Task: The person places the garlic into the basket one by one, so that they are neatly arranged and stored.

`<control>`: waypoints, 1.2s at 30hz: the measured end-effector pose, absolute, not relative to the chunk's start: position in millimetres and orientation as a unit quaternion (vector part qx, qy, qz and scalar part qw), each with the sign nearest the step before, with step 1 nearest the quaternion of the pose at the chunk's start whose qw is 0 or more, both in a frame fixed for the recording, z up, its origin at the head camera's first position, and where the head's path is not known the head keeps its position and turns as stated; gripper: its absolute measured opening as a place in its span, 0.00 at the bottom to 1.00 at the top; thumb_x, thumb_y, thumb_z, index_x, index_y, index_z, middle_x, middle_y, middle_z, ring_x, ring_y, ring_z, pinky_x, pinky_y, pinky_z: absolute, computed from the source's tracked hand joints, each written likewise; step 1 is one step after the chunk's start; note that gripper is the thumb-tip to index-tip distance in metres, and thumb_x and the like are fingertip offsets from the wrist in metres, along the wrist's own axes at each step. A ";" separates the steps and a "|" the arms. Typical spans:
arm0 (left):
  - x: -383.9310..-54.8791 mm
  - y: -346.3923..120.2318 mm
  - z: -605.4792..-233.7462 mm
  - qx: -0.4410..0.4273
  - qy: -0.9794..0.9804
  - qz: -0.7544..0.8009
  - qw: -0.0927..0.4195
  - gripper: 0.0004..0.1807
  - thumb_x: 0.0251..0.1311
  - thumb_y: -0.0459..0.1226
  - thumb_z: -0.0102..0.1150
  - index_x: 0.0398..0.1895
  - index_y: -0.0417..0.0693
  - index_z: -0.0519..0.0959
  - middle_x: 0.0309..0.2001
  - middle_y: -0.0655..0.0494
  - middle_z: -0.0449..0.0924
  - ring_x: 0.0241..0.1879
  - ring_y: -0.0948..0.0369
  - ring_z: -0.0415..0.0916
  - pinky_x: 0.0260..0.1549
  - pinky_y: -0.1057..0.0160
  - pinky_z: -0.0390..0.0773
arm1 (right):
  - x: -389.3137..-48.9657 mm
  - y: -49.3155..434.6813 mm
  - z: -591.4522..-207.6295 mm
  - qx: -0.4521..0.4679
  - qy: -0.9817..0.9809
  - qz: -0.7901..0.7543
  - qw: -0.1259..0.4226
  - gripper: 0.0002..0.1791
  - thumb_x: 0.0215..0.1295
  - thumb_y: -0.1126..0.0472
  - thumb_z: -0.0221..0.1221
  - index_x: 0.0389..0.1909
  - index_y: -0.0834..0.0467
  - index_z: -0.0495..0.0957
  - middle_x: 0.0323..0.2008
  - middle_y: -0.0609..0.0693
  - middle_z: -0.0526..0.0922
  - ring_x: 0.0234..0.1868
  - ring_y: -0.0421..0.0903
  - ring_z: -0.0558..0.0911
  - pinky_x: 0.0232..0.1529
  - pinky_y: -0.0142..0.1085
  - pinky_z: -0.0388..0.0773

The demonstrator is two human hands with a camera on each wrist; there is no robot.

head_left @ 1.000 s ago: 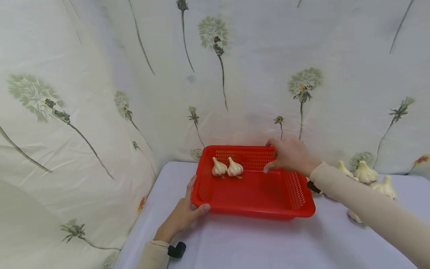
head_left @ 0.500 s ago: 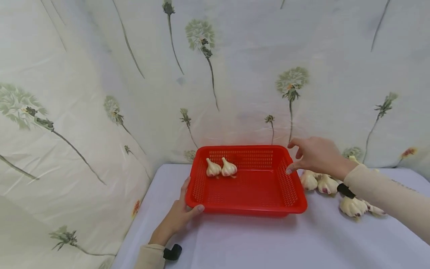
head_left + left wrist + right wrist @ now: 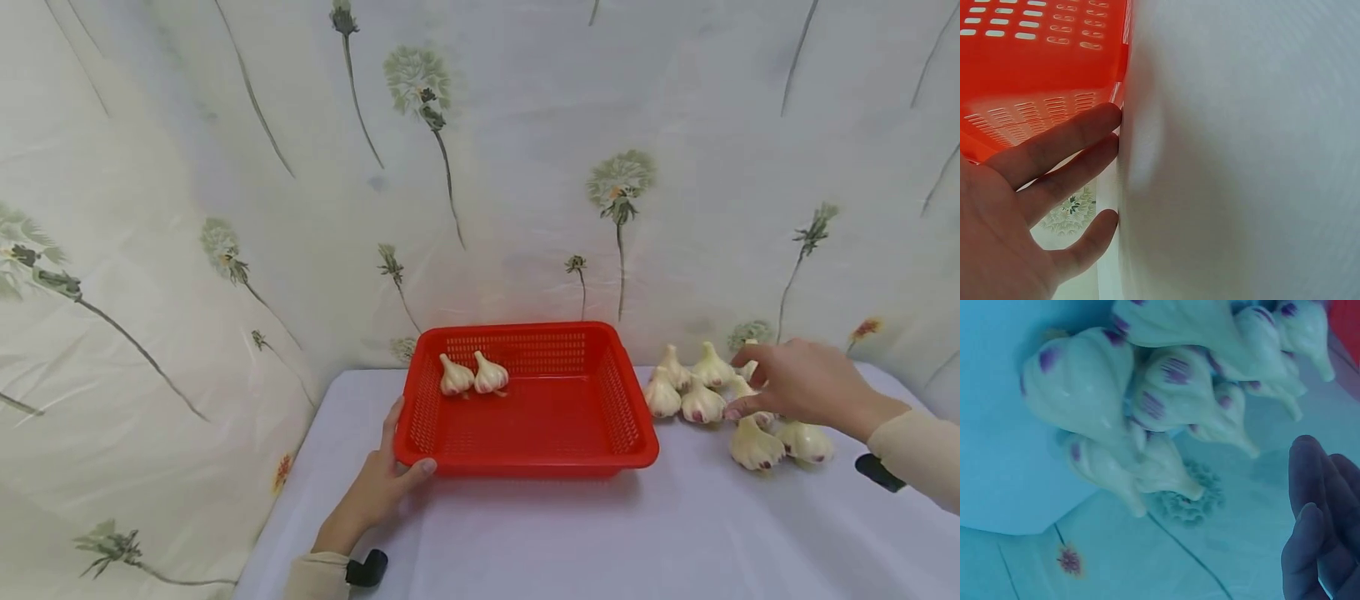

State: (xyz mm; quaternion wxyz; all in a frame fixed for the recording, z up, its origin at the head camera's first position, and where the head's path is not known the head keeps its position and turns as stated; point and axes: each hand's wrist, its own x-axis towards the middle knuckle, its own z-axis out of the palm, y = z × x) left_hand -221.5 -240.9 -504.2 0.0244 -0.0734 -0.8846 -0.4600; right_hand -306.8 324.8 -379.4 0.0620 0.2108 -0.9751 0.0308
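Lower right, the garlic pile (image 3: 702, 403) lies beneath and left of the right hand (image 3: 813, 385), thumb and fingertips apart. Lower centre, the red basket (image 3: 525, 466) holds 2 bulbs (image 3: 491, 377); the left hand (image 3: 377, 485), fingers spread, touches its lower-left corner.

Basket (image 3: 525, 463) on the table (image 3: 525, 533): two garlic bulbs (image 3: 491, 377) within, at its rear left; left hand (image 3: 372, 486) at its front left corner; further bulbs (image 3: 702, 406) and right hand (image 3: 813, 383) to its right; backdrop (image 3: 525, 200) behind.

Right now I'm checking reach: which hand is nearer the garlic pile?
Right: the right hand is at the garlic pile; the left hand touches the red basket at the end farthest away.
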 end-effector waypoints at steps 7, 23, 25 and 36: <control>-220.2 -245.5 -505.7 -0.077 -0.892 -0.445 0.034 0.53 0.58 0.56 0.63 0.77 0.79 0.37 0.51 0.53 0.82 0.41 0.60 0.76 0.40 0.58 0.78 | -295.4 346.0 -404.3 0.188 -0.981 0.039 0.021 0.48 0.33 0.20 0.65 0.45 0.56 0.82 0.33 0.45 0.87 0.30 0.45 0.83 0.22 0.40 0.74; -221.2 -243.8 -504.3 -0.077 -0.887 -0.455 0.032 0.53 0.58 0.57 0.63 0.77 0.80 0.37 0.52 0.56 0.82 0.43 0.61 0.77 0.44 0.56 0.79 | -272.1 359.3 -460.7 0.159 -0.986 0.043 0.037 0.33 0.43 0.22 0.64 0.30 0.48 0.77 0.24 0.40 0.73 0.24 0.39 0.68 0.19 0.37 0.61; -221.3 -243.7 -504.5 -0.077 -0.888 -0.452 0.034 0.53 0.58 0.57 0.63 0.77 0.80 0.37 0.52 0.56 0.83 0.43 0.61 0.77 0.43 0.56 0.79 | -270.7 359.4 -462.1 0.157 -0.986 0.044 0.038 0.36 0.43 0.23 0.64 0.35 0.51 0.80 0.27 0.42 0.75 0.26 0.39 0.70 0.19 0.37 0.63; -220.1 -241.2 -503.2 -0.085 -0.883 -0.461 0.032 0.52 0.59 0.54 0.64 0.77 0.78 0.38 0.55 0.55 0.81 0.47 0.61 0.77 0.46 0.52 0.79 | -257.6 358.7 -470.4 0.146 -0.988 0.041 0.041 0.48 0.47 0.25 0.64 0.54 0.62 0.78 0.54 0.74 0.76 0.47 0.70 0.80 0.21 0.51 0.75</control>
